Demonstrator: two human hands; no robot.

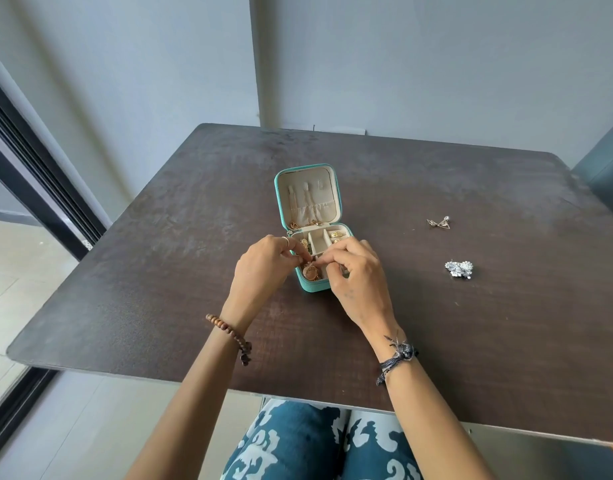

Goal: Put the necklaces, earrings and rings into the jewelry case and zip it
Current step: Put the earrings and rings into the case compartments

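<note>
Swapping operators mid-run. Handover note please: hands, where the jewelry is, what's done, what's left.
Left hand and right hand: both over the front of the open teal jewelry case, fingers pinching something small above a round gold pendant in the front compartment.
Done: chains hang in the lid, gold pieces sit in the rear compartments.
Left: triangular earrings and silver cluster earrings lie on the table to the right. Pack those, then close and zip.
</note>
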